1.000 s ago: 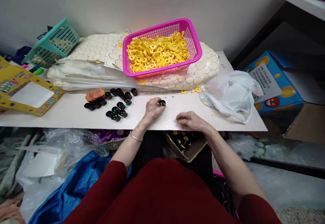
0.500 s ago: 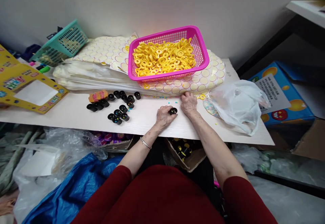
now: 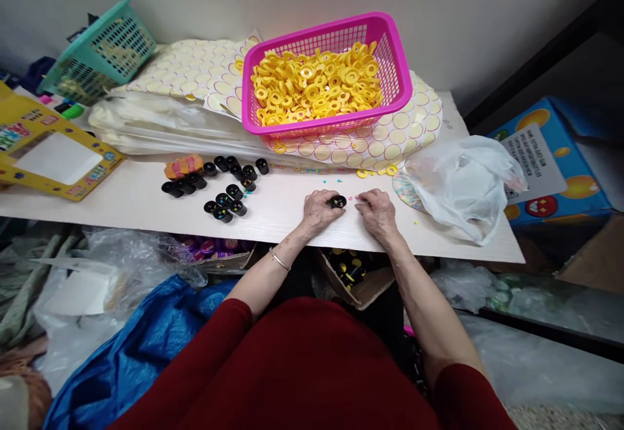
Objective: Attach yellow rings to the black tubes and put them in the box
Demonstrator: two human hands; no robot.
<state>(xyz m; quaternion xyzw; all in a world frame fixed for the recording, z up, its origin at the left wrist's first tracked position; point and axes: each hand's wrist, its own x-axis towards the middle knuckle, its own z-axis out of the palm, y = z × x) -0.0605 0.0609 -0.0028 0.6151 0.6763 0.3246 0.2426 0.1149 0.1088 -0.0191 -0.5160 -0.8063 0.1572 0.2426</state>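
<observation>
My left hand point(image 3: 318, 212) is wrapped round a small black cup point(image 3: 338, 202), its open top facing up with a few coloured bits inside. Just right of the cup, my right hand point(image 3: 377, 213) rests low over the table, fingers bent together. Its fingertips are at tiny pink beads point(image 3: 350, 198); whether one is pinched between them is hard to see. Farther left stand several more black cups point(image 3: 223, 214), some with coloured beads in them. Loose blue beads point(image 3: 324, 182) lie behind my hands.
A pink basket point(image 3: 400, 60) of yellow ring-shaped pieces rests on circle-patterned sheets point(image 3: 195, 66) at the back. To the right lies a white plastic bag point(image 3: 458, 183) beside a blue box point(image 3: 556, 177). A yellow carton point(image 3: 49, 151) and a teal basket point(image 3: 104, 53) are at left.
My right hand has come back from the edge of the patterned sheets toward the cup, and pink beads now show at its fingertips. The left hand still holds the cup. The view has shifted slightly.
</observation>
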